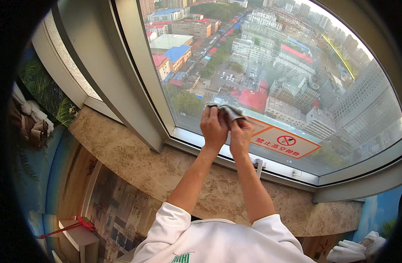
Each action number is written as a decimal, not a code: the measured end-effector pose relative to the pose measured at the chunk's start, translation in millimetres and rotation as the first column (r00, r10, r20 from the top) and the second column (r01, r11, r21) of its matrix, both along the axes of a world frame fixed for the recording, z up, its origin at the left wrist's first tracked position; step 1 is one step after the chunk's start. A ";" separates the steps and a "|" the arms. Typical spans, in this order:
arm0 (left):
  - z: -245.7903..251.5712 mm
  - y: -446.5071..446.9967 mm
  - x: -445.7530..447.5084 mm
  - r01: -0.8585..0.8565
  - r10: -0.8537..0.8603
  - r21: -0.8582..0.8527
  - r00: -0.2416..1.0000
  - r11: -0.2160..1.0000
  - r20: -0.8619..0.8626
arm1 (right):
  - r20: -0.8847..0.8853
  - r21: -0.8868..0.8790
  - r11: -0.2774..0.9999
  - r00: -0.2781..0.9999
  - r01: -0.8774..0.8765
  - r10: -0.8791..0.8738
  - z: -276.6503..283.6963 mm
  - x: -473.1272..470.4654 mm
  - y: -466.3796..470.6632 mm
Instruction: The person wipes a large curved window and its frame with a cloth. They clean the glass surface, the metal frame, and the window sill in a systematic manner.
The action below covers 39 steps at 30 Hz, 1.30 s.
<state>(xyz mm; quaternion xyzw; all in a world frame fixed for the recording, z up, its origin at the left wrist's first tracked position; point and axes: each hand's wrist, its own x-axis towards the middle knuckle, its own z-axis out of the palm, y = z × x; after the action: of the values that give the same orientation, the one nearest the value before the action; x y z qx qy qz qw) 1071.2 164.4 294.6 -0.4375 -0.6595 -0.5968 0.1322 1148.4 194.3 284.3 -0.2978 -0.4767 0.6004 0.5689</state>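
Both of my arms reach forward over the window ledge, and the hands meet in front of a large window pane [217,82]. A crumpled grey cloth [232,111] is bunched between them, its upper edge near the glass. My left hand [214,126] grips the cloth's left end, fingers curled. Close beside it, my right hand [241,133] pinches the right end. Whether the cloth touches the pane cannot be made out. Just right of my right hand, an orange-edged warning sticker [286,141] bearing writing sits low on the glass, partly covered by that hand.
A brown marbled stone sill [135,161] runs below the window. A white window handle [259,166] stands up beside my right forearm. Tied curtains [31,121] hang at the left, with another white one [355,248] at lower right. A red flyswatter-like object [85,223] lies on a small shelf [77,235].
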 end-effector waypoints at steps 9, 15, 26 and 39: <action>-154.9 -14.5 24.2 0.084 0.018 -0.367 0.963 0.927 0.268 | 0.661 0.095 0.983 0.728 0.158 -0.181 -151.4 26.7 -2.6; -163.9 -10.2 40.3 0.178 -0.046 -0.330 0.928 0.927 0.371 | 0.677 -0.042 0.977 0.725 0.207 -0.124 -164.1 51.6 4.9; -164.6 -29.7 -83.3 -0.018 0.165 -0.398 0.927 0.917 0.337 | 0.353 -0.371 0.928 0.929 0.029 0.112 -163.9 -78.6 -16.1; -125.9 -45.2 -141.7 -0.104 0.255 -0.374 0.888 0.921 0.381 | 0.253 -0.383 0.914 0.937 -0.132 0.241 -129.0 -158.4 -35.2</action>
<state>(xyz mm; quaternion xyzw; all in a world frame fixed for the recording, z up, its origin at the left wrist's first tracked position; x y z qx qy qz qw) 929.5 119.2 168.8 -0.2500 -0.8043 -0.5378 -0.0366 990.0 159.1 155.3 -0.4356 -0.4644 0.6783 0.3666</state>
